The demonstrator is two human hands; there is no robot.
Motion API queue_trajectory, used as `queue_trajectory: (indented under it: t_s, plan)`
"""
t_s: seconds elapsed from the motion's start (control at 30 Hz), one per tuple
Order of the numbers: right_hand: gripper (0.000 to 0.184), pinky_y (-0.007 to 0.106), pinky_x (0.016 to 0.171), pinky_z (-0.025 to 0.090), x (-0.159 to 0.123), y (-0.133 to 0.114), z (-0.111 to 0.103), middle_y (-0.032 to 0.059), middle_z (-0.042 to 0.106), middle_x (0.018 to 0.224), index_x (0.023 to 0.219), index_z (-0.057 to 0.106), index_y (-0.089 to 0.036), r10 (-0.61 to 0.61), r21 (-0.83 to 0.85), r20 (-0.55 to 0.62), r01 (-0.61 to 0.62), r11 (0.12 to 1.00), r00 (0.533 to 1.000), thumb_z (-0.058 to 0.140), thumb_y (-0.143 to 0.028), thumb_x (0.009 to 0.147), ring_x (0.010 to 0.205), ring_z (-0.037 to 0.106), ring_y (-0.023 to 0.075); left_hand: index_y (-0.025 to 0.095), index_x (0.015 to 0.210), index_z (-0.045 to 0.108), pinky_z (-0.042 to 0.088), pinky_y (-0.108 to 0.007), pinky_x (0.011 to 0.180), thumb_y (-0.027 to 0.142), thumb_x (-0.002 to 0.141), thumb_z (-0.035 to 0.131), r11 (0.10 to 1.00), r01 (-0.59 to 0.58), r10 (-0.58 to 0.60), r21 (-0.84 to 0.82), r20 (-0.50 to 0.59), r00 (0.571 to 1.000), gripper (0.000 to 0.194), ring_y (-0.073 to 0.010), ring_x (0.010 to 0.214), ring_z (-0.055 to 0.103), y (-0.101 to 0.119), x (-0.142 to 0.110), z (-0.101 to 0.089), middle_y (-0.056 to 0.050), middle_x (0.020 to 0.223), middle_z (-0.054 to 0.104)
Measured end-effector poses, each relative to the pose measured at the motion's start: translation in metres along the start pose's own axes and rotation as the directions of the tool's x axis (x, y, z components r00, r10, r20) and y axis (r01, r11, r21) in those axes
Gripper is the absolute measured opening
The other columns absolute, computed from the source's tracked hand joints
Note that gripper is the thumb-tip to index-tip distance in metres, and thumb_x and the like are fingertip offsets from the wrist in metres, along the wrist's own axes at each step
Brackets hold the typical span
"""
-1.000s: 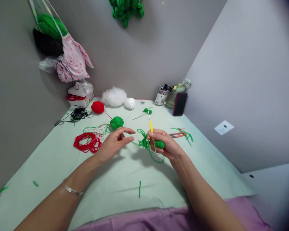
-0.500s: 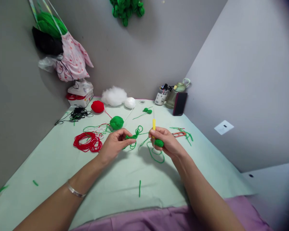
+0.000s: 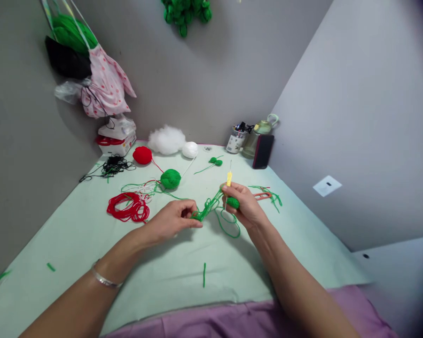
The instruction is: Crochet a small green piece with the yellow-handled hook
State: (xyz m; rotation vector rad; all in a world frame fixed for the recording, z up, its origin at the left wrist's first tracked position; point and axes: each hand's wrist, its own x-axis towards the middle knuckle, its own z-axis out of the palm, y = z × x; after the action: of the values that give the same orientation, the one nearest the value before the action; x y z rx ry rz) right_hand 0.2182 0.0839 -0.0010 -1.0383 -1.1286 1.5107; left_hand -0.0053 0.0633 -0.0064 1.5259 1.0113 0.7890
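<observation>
My left hand (image 3: 171, 219) pinches a loose bundle of green yarn (image 3: 207, 209), which stretches across to the fingers of my right hand (image 3: 246, 205). That right hand is closed around a crochet hook (image 3: 229, 178) with a yellow handle, its thin metal tip pointing up and away from me. Against the same palm sits a small green crocheted piece (image 3: 233, 202), partly covered by the fingers. Below it a loop of green yarn (image 3: 229, 234) hangs or lies over the table; which one I cannot tell.
Behind my left hand are a green yarn ball (image 3: 170, 179), a red yarn ball (image 3: 142, 155), a white yarn ball (image 3: 190, 149) and white stuffing (image 3: 167, 140). Coiled red yarn (image 3: 120, 207) lies left. Orange scissors-like tool (image 3: 263, 195), phone (image 3: 263, 151) and pen holder (image 3: 236, 141) are right.
My left hand has moved slightly down with the yarn bundle, which now spans to my right fingers. The hook has tilted a little to the right.
</observation>
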Motion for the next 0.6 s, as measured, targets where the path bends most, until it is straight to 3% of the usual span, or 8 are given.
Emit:
queue_trajectory:
  t_s: [0.17, 0.27, 0.43, 0.6]
  plan:
    - [0.055, 0.018, 0.035, 0.023, 0.003, 0.001, -0.005, -0.0122, 0.038, 0.047, 0.064, 0.055, -0.021, 0.022, 0.03, 0.006, -0.022, 0.999, 1.0, 0.098, -0.054, 0.063, 0.038, 0.029, 0.0025, 0.022, 0.073, 0.065, 0.038, -0.03, 0.068, 0.036, 0.07, 0.086, 1.0, -0.027, 0.027, 0.006, -0.007, 1.0, 0.026, -0.017, 0.071, 0.049, 0.0, 0.001, -0.008, 0.005, 0.072, 0.055]
    - [0.052, 0.018, 0.036, 0.022, 0.001, 0.0, -0.001, -0.0126, 0.038, 0.049, 0.069, 0.063, -0.018, 0.045, 0.014, 0.027, -0.045, 0.999, 0.999, 0.098, -0.056, 0.063, 0.039, 0.027, 0.002, 0.023, 0.082, 0.068, 0.042, -0.032, 0.074, 0.044, 0.079, 0.082, 0.999, -0.047, 0.046, -0.022, -0.025, 0.999, 0.025, -0.019, 0.078, 0.056, -0.004, 0.001, -0.009, 0.002, 0.082, 0.063]
    - [0.052, 0.02, 0.037, 0.022, -0.004, -0.003, 0.005, -0.0121, 0.04, 0.051, 0.085, 0.077, -0.015, 0.038, -0.047, 0.046, -0.036, 0.998, 0.998, 0.097, -0.057, 0.063, 0.04, 0.027, 0.0029, 0.023, 0.083, 0.066, 0.042, -0.031, 0.071, 0.048, 0.086, 0.077, 0.997, -0.05, 0.048, -0.056, -0.025, 0.999, 0.028, -0.0179, 0.072, 0.057, -0.007, 0.001, -0.008, 0.002, 0.078, 0.063]
    - [0.045, 0.022, 0.039, 0.031, -0.01, 0.001, 0.012, -0.0093, 0.048, 0.056, 0.092, 0.078, -0.017, -0.049, -0.157, 0.025, 0.052, 0.986, 0.998, 0.092, -0.055, 0.071, 0.043, 0.036, 0.0056, 0.023, 0.083, 0.066, 0.04, -0.03, 0.069, 0.043, 0.085, 0.076, 0.997, -0.065, 0.064, -0.044, -0.015, 0.998, 0.022, -0.0178, 0.072, 0.054, -0.005, -0.001, -0.008, 0.003, 0.074, 0.06]
